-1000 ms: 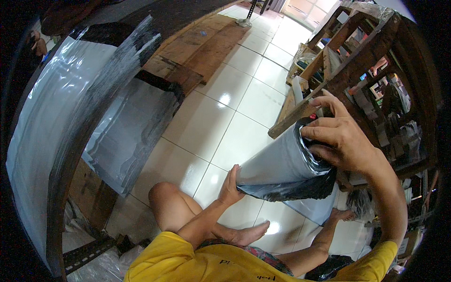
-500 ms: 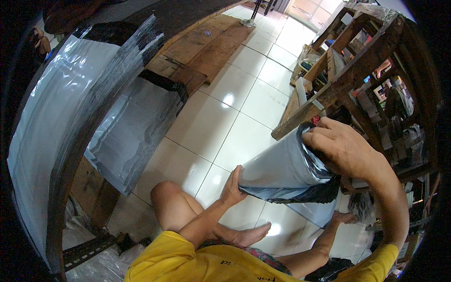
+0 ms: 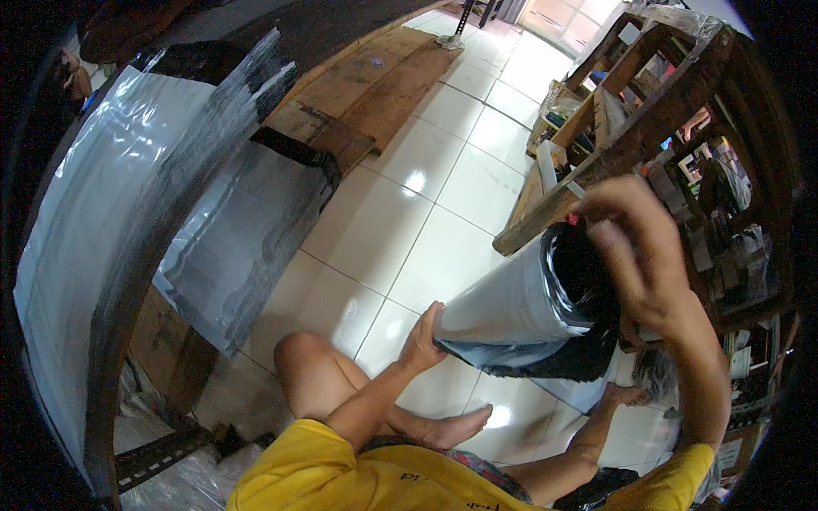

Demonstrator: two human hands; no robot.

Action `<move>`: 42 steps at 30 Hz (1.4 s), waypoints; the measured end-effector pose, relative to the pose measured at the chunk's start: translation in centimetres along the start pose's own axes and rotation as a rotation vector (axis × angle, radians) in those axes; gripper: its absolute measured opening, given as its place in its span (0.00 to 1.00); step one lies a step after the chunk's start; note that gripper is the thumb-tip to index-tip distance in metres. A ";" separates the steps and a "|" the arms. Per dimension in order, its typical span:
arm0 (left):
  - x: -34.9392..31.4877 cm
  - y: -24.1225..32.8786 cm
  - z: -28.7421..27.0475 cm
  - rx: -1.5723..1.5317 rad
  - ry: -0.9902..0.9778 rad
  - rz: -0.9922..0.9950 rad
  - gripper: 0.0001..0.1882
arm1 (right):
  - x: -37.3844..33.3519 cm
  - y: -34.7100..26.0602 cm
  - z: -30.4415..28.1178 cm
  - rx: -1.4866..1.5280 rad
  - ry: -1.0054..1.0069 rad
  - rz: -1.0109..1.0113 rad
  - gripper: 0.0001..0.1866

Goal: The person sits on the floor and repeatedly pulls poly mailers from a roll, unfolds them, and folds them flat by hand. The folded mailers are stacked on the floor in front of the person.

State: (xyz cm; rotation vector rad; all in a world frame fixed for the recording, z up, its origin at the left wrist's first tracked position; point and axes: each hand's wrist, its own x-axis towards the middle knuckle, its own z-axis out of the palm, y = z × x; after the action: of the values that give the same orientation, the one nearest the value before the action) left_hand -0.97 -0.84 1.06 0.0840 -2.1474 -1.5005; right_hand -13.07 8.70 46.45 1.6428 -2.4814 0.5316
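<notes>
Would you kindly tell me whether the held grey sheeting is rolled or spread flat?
Mostly rolled: the grey sheeting forms an open-ended tube, with a loose flap below.

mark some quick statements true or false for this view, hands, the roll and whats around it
1. The left hand touches one end of the roll. True.
2. The right hand is further left in the picture than the left hand. False: it is further right, by the roll's dark open end.
3. The floor is covered in pale tiles. True.
4. The person's shirt is red. False: it is yellow.
5. A wooden rack stands on the picture's right side. True.
</notes>
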 end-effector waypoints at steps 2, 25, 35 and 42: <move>0.1 -0.1 -0.3 -0.004 -0.063 -0.039 0.56 | 1.0 -0.8 0.4 0.041 0.090 -0.071 0.21; -0.4 -1.2 1.2 -0.026 -0.001 -0.065 0.56 | 2.1 -1.0 2.0 -0.015 0.150 0.027 0.40; 0.3 -1.3 0.5 -0.119 -0.121 -0.095 0.55 | 2.5 -1.0 1.8 0.102 0.025 0.164 0.39; 1.0 -0.4 0.9 -0.090 -0.118 -0.174 0.56 | 0.3 1.5 0.7 0.093 0.133 0.185 0.39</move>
State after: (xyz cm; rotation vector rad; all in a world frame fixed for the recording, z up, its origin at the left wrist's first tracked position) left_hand -2.30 -0.55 0.84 0.1586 -2.2086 -1.7383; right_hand -14.46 8.70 45.56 1.3642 -2.5579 0.7619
